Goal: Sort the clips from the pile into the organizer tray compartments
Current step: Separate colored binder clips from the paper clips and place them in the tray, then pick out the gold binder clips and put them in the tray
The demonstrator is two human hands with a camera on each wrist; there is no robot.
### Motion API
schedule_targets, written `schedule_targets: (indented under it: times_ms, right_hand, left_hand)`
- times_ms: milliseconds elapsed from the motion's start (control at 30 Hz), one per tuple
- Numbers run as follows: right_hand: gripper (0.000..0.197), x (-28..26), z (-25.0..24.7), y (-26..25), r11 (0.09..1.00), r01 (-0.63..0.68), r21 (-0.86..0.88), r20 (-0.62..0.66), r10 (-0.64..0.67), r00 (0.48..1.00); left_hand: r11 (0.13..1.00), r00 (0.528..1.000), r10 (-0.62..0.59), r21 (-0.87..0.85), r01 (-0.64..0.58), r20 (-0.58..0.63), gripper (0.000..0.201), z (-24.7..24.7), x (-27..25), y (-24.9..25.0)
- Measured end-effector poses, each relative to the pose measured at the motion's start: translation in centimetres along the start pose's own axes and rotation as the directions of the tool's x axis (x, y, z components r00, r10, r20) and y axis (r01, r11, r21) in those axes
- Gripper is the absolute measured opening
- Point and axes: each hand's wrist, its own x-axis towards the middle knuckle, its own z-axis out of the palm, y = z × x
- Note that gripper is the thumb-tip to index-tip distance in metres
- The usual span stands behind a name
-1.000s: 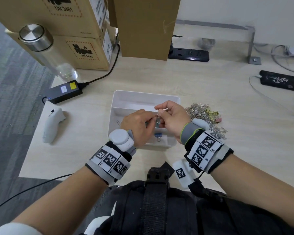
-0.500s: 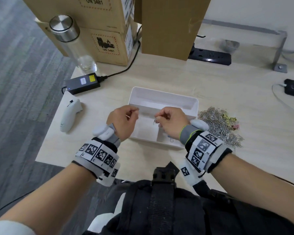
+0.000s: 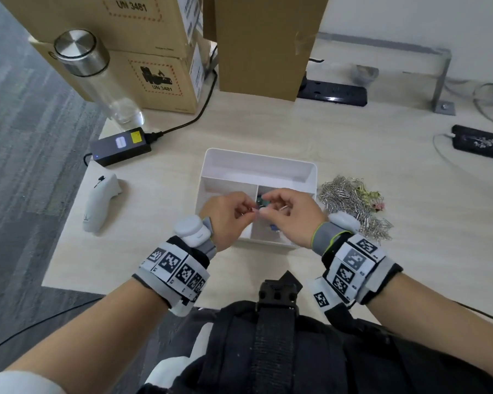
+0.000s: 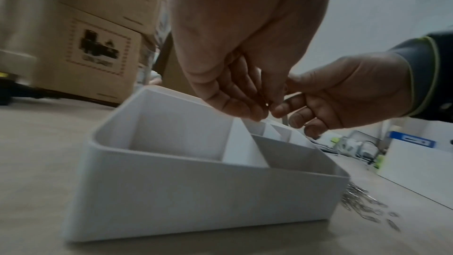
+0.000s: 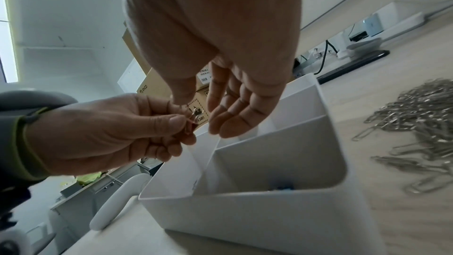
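The white organizer tray (image 3: 256, 162) sits mid-table, split into a long far compartment and smaller near ones. My left hand (image 3: 246, 213) and right hand (image 3: 268, 207) meet fingertip to fingertip just above its middle divider. In the right wrist view my left hand (image 5: 180, 123) pinches a small clip (image 5: 195, 116) between thumb and fingers, and my right thumb (image 5: 180, 98) reaches it from above. A blue clip (image 5: 282, 188) lies in the near right compartment. The pile of silver paper clips (image 3: 350, 201), with a few coloured ones, lies right of the tray.
A white controller (image 3: 97, 203) and a black power brick (image 3: 120, 146) lie left of the tray. Cardboard boxes (image 3: 143, 52), a steel-capped bottle (image 3: 88, 69) and a power strip (image 3: 333, 92) stand along the back. A black phone (image 3: 481, 142) lies far right.
Half a second ago my hands were apart over the tray, each pinching something small. Now they have come back together above the divider. The head view has also shifted.
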Motion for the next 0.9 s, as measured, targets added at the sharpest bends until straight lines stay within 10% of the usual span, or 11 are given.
schedule_targets:
  times_ms: [667,900]
  right_hand:
    - [0.013,-1.0,-7.2,6.5,0.991,-0.125,-0.051,-0.331,0.101,0.938]
    - [0.022,-2.7,-14.5,11.4,0.930,-0.349,-0.119,-0.532,0.237,0.813]
  left_hand:
    - [0.984,0.993,0.093,0.144,-0.103,0.073,0.023,3.8,1.7,3.6]
    - [0.979,0.978,0.152,0.111,-0.168,0.139,0.018,8.2,3.2,6.7]
